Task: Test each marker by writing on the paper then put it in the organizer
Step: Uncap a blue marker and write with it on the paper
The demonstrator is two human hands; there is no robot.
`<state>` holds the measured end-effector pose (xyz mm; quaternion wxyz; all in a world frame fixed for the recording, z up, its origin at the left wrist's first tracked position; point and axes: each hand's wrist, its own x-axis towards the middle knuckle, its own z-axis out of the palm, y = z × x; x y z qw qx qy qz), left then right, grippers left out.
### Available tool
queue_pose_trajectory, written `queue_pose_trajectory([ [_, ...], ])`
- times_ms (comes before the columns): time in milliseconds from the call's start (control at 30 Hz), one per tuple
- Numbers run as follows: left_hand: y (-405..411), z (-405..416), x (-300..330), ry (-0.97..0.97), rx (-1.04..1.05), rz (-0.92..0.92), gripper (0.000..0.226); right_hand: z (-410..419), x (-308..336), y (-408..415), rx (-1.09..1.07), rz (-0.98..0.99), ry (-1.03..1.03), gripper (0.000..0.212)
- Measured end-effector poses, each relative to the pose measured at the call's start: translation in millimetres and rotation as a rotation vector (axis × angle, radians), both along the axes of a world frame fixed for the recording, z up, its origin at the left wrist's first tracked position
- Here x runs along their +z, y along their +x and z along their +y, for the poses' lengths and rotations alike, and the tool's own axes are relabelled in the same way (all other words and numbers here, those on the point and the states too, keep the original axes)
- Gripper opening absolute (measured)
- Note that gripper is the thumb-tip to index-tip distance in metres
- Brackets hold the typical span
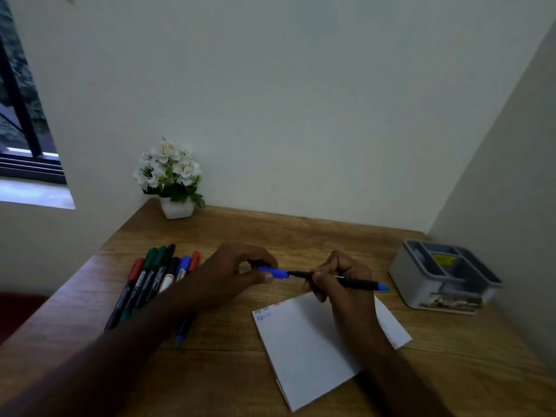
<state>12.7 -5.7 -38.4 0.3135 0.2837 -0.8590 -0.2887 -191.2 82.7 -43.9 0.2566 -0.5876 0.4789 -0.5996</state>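
Wood-grain desk (301, 236); left hand (237, 272) pinches blue cap (272, 272), right hand (340, 281) grips slim marker (358, 282).

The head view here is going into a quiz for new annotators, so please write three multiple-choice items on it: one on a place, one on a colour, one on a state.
1. Where does the organizer stand?
A. At the desk's far right, by the side wall
B. Beside the flower pot
C. On the paper

2. What colour is the cap at the left hand?
A. Red
B. Green
C. Blue

3. How is the marker held?
A. Lying loose on the desk
B. In the grip of the right hand, above the paper
C. Standing in the organizer

Answers: 1 A, the grey box sits against the right wall. 2 C, the cap between the left fingers is blue. 3 B, the right fingers wrap the black barrel, off the desk.
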Motion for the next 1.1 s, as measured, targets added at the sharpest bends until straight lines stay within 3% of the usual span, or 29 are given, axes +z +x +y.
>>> queue_pose_trajectory([
  [433,0,2,2,0.037,0.021,0.048,0.015,-4,-4,-4,0.043,-0.122,-0.049,0.011],
  [667,-6,8,0,0.073,-0.034,0.081,0.015,-6,-9,-2,0.132,-0.075,0.02,0.011],
  [800,-7,10,0,0.107,-0.067,0.116,0.014,-7,-9,-2,0.08,0.049,0.03,0.012],
  [900,-4,9,-2,0.134,-0.063,0.157,0.013,-6,-7,-3,0.079,0.034,0.04,0.012],
  [1100,-8,13,-5,0.063,-0.059,0.13,0.012,-4,-10,-5,0.117,0.068,0.099,0.013],
])
